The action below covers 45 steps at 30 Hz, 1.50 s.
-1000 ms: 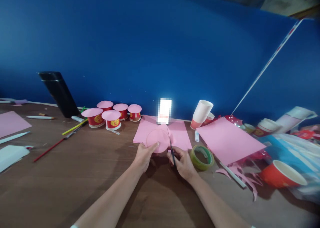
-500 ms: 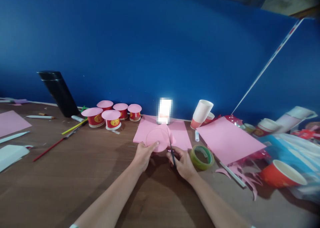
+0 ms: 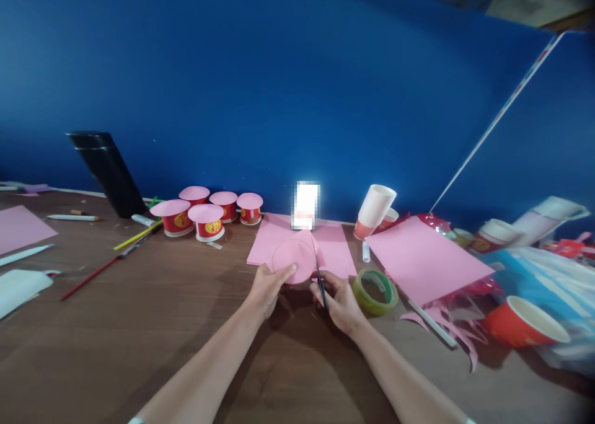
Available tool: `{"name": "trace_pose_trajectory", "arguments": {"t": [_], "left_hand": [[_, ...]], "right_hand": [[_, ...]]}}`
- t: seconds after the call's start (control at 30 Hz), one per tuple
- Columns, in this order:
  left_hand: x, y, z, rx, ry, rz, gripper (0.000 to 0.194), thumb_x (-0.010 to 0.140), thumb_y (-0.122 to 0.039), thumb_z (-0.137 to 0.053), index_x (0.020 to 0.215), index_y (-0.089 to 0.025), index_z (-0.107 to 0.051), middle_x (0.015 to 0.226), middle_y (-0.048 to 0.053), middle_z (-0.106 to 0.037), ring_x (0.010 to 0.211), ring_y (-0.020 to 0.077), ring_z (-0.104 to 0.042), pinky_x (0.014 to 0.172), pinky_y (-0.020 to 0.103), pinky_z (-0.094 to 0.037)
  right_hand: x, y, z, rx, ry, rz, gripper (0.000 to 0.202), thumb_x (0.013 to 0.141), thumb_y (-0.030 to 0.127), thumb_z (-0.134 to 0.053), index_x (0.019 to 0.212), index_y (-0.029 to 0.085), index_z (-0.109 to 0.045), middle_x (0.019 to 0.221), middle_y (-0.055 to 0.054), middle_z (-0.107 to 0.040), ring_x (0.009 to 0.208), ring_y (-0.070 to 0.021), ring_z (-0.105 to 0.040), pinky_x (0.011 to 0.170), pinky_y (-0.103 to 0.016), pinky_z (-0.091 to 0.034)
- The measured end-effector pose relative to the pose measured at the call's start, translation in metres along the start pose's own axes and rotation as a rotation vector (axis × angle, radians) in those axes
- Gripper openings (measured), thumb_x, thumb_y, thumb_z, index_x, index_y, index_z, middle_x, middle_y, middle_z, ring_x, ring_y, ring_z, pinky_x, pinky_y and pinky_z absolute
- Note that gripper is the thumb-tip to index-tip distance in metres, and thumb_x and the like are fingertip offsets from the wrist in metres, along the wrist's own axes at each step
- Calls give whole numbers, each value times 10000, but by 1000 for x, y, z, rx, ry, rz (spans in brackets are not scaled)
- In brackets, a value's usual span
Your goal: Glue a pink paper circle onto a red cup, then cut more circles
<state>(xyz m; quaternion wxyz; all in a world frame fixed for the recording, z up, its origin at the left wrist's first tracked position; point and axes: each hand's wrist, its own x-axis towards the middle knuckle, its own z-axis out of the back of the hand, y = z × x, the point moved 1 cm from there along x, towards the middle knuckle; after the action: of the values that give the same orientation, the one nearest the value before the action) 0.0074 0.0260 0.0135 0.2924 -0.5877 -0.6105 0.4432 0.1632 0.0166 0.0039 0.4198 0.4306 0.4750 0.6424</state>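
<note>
My left hand [image 3: 269, 287] pinches the lower left edge of a piece of pink paper [image 3: 294, 258], thumb on top. A drawn round outline shows on this paper, which is partly trimmed along its lower edge. In my right hand [image 3: 341, 303] is a pair of scissors [image 3: 321, 287], fingers wrapped round the handles. The blades point up and away from me along the right side of the outline, touching the paper. Beneath and behind lies a stack of pink sheets [image 3: 337, 247].
Left stand several red cups with pink paper discs [image 3: 206, 214] and a black flask [image 3: 109, 173]. Right are a tape roll [image 3: 393, 303], a stack of paper cups [image 3: 375, 207], a pink sheet [image 3: 423, 263], paper scraps [image 3: 458, 337] and a red cup [image 3: 506, 325]. A bright phone [image 3: 307, 204] leans against the wall.
The paper has shifted very slightly to the right in my left hand's grip. Both hands keep nearly the same place, and the scissors stay at the paper's right edge.
</note>
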Motion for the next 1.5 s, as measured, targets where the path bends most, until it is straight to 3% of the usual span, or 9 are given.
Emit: {"name": "trace_pose_trajectory", "arguments": {"t": [0.6, 1.13, 1.5], "left_hand": [[4, 4, 4, 5, 21, -17, 376, 533, -307, -759, 796, -64, -644, 647, 64, -650, 499, 110, -561, 418, 187, -423], [1, 2, 2, -54, 81, -54, 406, 544, -294, -763, 834, -34, -647, 739, 135, -683, 648, 209, -641, 620, 309, -508], [2, 3, 2, -61, 86, -38, 426, 508, -318, -776, 803, -39, -649, 744, 141, -685, 644, 213, -643, 611, 308, -515]], "right_hand": [[1, -3, 0, -47, -19, -8, 363, 763, 353, -580, 1045, 125, -581, 550, 22, -506, 456, -85, -439, 427, -191, -378], [-1, 0, -1, -43, 7, -8, 317, 757, 379, -580, 971, 145, -573, 577, 18, -527, 478, -90, -462, 456, -202, -397], [0, -3, -1, -34, 3, 12, 311, 761, 385, -579, 951, 139, -570, 574, 22, -492, 491, -89, -442, 459, -199, -388]]}}
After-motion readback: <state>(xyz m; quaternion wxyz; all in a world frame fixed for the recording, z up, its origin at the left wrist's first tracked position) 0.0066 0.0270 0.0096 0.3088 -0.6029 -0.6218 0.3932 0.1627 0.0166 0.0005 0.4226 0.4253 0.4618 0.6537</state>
